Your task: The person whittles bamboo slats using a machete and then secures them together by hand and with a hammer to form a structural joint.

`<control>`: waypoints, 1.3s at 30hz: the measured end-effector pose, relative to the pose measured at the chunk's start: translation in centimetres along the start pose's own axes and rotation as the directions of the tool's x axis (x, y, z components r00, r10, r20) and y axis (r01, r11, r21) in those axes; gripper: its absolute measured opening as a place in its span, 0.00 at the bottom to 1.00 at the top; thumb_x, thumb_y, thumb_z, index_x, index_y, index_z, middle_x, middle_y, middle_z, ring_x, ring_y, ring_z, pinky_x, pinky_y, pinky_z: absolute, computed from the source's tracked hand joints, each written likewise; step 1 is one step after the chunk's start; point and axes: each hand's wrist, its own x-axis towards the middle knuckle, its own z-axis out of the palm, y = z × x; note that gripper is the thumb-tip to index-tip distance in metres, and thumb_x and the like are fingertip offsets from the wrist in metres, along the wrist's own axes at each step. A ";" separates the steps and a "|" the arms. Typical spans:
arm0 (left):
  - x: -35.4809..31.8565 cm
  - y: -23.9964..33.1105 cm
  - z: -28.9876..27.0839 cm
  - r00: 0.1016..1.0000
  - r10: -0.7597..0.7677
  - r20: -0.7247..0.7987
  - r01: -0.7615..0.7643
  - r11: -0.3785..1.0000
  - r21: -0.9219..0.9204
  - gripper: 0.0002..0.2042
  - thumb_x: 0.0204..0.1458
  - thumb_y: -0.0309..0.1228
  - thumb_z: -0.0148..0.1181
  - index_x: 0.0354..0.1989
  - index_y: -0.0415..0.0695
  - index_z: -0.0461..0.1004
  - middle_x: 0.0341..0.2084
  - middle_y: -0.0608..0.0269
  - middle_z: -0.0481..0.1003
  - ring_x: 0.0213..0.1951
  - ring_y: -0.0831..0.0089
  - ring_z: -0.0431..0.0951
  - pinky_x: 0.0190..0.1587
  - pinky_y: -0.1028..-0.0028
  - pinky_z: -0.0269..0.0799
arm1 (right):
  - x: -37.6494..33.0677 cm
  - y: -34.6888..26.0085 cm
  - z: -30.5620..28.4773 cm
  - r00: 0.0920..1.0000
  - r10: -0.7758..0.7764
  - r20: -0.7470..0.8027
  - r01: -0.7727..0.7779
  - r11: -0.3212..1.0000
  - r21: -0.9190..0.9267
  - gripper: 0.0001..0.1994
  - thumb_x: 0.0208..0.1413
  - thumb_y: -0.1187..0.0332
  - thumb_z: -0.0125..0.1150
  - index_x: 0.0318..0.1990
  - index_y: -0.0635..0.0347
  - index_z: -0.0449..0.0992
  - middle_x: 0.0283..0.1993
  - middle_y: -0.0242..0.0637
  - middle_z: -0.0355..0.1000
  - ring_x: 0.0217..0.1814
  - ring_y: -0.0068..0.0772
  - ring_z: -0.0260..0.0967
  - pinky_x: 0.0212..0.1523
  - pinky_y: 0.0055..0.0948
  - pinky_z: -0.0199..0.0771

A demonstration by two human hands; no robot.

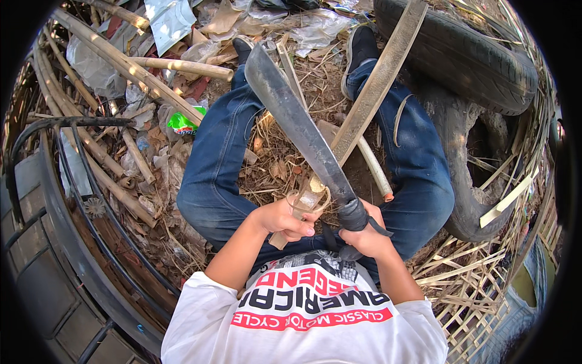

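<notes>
My right hand (366,232) grips the dark wrapped handle of a long machete (291,115), its blade reaching up and left between my knees. My left hand (285,218) holds the near end of a long flat bamboo strip (379,82) that slants up to the right across my leg. The blade's base meets the strip just above my left hand, where a thin sliver curls off. I sit with both legs in blue jeans spread apart.
Old tyres (467,54) lie at the right. Bamboo poles (130,67) and plastic litter pile up at the upper left. A dark curved metal frame (60,182) runs along the left. Split bamboo strips (461,279) lie at the lower right.
</notes>
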 end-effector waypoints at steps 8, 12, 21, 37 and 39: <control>0.4 -0.5 0.8 0.975 0.158 -0.153 -0.116 0.961 0.251 0.17 0.49 0.15 0.59 0.27 0.49 0.57 0.14 0.76 0.55 0.12 0.87 0.51 0.13 0.80 0.45 | 0.4 -0.8 -0.7 0.965 0.201 0.167 -0.233 0.952 0.200 0.11 0.38 0.78 0.62 0.32 0.64 0.70 0.22 0.31 0.69 0.24 0.21 0.68 0.27 0.29 0.70; 0.0 -0.3 0.3 0.994 0.100 -0.034 -0.101 0.994 -0.035 0.17 0.48 0.13 0.58 0.27 0.50 0.57 0.15 0.74 0.56 0.12 0.87 0.52 0.13 0.79 0.44 | -0.6 0.3 0.8 0.897 0.293 0.331 -0.425 0.780 0.460 0.09 0.35 0.77 0.62 0.27 0.63 0.68 0.20 0.35 0.67 0.18 0.26 0.65 0.21 0.25 0.68; -0.1 0.4 0.3 0.998 0.039 0.052 -0.034 0.996 -0.088 0.18 0.49 0.13 0.56 0.26 0.50 0.54 0.13 0.76 0.55 0.12 0.88 0.50 0.14 0.80 0.41 | 1.1 -0.6 0.8 0.997 -0.010 -0.078 0.016 0.997 0.070 0.12 0.36 0.79 0.60 0.32 0.64 0.69 0.24 0.30 0.69 0.24 0.19 0.66 0.26 0.25 0.67; 0.3 0.4 0.2 0.992 0.089 -0.092 -0.077 0.989 0.123 0.16 0.48 0.16 0.60 0.29 0.47 0.58 0.14 0.74 0.58 0.12 0.86 0.57 0.13 0.81 0.50 | 0.7 0.2 -0.2 0.978 0.170 0.121 -0.209 0.824 0.527 0.11 0.41 0.75 0.69 0.28 0.61 0.69 0.21 0.31 0.68 0.17 0.22 0.65 0.22 0.23 0.68; 0.8 0.0 0.6 0.979 0.140 -0.147 -0.106 0.970 0.217 0.15 0.48 0.16 0.60 0.29 0.47 0.58 0.14 0.74 0.59 0.12 0.85 0.59 0.13 0.80 0.51 | 1.4 -0.8 0.6 0.990 0.137 0.010 -0.126 0.874 0.469 0.13 0.41 0.73 0.71 0.30 0.61 0.69 0.21 0.31 0.69 0.18 0.22 0.65 0.22 0.23 0.69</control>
